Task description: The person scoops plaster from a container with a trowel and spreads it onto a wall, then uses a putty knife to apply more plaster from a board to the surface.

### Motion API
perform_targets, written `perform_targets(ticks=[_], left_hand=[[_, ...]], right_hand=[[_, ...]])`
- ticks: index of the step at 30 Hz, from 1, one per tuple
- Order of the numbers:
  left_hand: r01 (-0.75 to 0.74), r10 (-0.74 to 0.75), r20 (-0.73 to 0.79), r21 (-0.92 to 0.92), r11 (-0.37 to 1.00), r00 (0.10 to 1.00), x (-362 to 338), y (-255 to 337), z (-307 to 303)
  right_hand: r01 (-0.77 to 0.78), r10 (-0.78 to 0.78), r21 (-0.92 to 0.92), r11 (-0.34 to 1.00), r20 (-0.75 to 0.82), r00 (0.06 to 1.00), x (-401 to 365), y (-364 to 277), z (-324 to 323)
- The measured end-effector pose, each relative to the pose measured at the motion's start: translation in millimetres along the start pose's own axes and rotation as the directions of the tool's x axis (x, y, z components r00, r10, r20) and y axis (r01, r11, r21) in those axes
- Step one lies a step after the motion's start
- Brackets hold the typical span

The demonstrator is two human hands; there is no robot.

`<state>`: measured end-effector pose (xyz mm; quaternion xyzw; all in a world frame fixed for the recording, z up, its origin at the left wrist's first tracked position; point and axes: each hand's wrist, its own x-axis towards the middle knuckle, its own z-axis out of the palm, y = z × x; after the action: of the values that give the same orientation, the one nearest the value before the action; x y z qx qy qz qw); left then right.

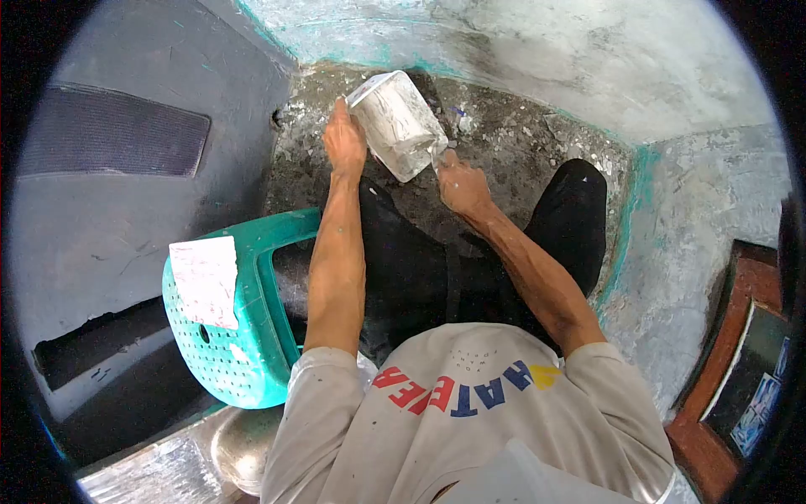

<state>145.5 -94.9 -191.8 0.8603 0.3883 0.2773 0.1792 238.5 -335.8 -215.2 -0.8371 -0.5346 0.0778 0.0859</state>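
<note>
A white rectangular plastic tub (388, 118), smeared with pale paste and dirt, tilts over the floor in front of me. My left hand (344, 141) is closed on its left rim. At the tub's lower right corner, my right hand (464, 186) is closed around a small pale scraper-like tool (438, 153). Only a bit of the tool shows past the fingers, and its end is at the tub's edge. I cannot make out its exact shape.
Flakes and crumbs litter the rough floor (495, 139) along the painted wall (537, 59). A green plastic stool (227, 370) stands at my left with a stained white sheet (204, 281) on it. A metal bowl (239, 449) sits behind the stool. A wooden frame (714, 420) is at right.
</note>
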Motion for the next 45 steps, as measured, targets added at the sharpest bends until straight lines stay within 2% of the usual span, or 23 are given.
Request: perform_targets(ticks=[2,6,8,9,12,14,18,20,23,24,25,26,27,29,31,33,34,36,38,40,41,43,45], left_hand=[[0.02,-0.02,0.027,0.029,0.999,0.999,-0.2,1.6,-1.4],[-0.001,-0.001,0.033,0.065,0.998,0.999,-1.0,3.3,1.7],[0.025,-0.027,0.046,0.05,0.998,0.999,3.5,5.7,-0.6],[0.056,-0.059,0.072,0.042,0.998,0.996,0.4,5.9,-2.7],[0.019,-0.023,0.088,0.053,0.998,0.996,1.2,5.8,-1.5],[0.002,-0.007,0.085,0.054,0.999,0.996,-2.5,4.2,-0.8],[-0.057,0.055,0.03,0.057,0.997,0.998,-2.2,5.1,4.5],[-0.04,0.038,0.048,0.048,0.998,0.998,-3.4,7.4,3.4],[-0.047,0.047,0.064,0.005,0.999,0.997,-6.8,15.9,-2.6],[-0.058,0.06,0.069,-0.025,0.998,0.996,-10.5,20.1,-5.5],[-0.055,0.057,0.071,-0.026,0.998,0.996,-12.7,24.4,-6.8],[0.035,-0.032,0.151,-0.013,0.999,0.988,-19.3,27.9,-8.3],[0.12,-0.118,0.226,0.006,0.993,0.967,-25.8,31.0,-9.2],[0.104,-0.095,0.247,-0.024,0.994,0.964,-40.0,40.3,-13.2],[0.089,-0.07,0.269,-0.058,0.994,0.961,-46.4,50.0,-17.7],[0.296,-0.257,0.458,-0.013,0.955,0.851,-49.0,53.9,-19.9],[0.303,-0.264,0.46,-0.012,0.953,0.848,-54.8,50.3,-12.5],[0.412,-0.244,0.447,-0.328,0.85,0.861,-75.4,40.5,1.5],[0.44,-0.276,0.439,-0.333,0.834,0.855,-77.8,42.5,-0.4],[0.494,-0.311,0.421,-0.447,0.746,0.852,-79.5,41.4,-1.9],[0.497,-0.312,0.425,-0.447,0.744,0.85,-80.2,40.2,-3.6],[0.623,-0.394,0.492,-0.509,0.594,0.776,-75.6,45.6,-13.5],[0.603,-0.363,0.497,-0.506,0.617,0.788,-76.8,47.6,-17.5]], right_hand=[[-0.031,0.034,0.017,0.999,-0.17,0.985,1.2,-4.4,-0.9],[-0.049,0.051,0.015,0.999,-0.15,0.987,0.9,-1.1,24.0],[0.008,-0.004,0.05,0.999,-0.074,0.997,-6.2,1.9,25.1],[0.006,-0.003,0.049,0.999,-0.072,0.997,-10.7,-0.2,18.8],[-0.015,0.015,0.037,0.999,-0.015,1.0,0.2,-3.8,-2.9],[-0.066,0.062,-0.015,0.998,-0.204,0.977,0.7,-7.2,1.8],[-0.103,0.103,0.007,0.995,-0.122,0.987,4.9,-10.6,22.6],[-0.109,0.111,0.057,0.992,-0.034,0.993,-4.5,-10.7,22.9],[-0.122,0.121,0.052,0.991,0.028,0.992,-7.4,-11.0,-9.3],[-0.123,0.122,0.051,0.991,0.028,0.992,-5.3,-11.8,-17.9],[-0.138,0.139,0.023,0.99,-0.055,0.989,-3.7,-13.5,-25.6],[-0.157,0.156,-0.002,0.988,-0.128,0.979,-7.3,-17.2,-26.7],[-0.16,0.159,0.001,0.987,-0.117,0.98,-7.6,-18.7,-21.7],[-0.149,0.143,-0.02,0.989,-0.178,0.974,3.4,-17.4,-13.8],[-0.164,0.156,-0.048,0.985,-0.128,0.979,9.3,-15.6,-1.3],[-0.169,0.164,-0.078,0.982,-0.07,0.984,10.5,-11.8,6.5],[-0.119,0.118,-0.01,0.993,-0.072,0.99,10.2,-8.5,7.7],[-0.075,0.079,0.066,0.995,-0.058,0.995,4.8,-8.4,8.0],[-0.094,0.088,0.148,0.984,0.045,0.995,6.3,-9.0,-6.6],[-0.112,0.104,0.151,0.982,0.062,0.993,1.1,-12.4,-6.7],[-0.124,0.113,0.157,0.98,0.079,0.99,-2.0,-13.1,-7.3],[-0.137,0.116,0.145,0.98,0.141,0.983,-3.1,-9.9,-8.4],[-0.152,0.123,0.141,0.978,0.199,0.972,-3.1,-3.0,-11.9]])
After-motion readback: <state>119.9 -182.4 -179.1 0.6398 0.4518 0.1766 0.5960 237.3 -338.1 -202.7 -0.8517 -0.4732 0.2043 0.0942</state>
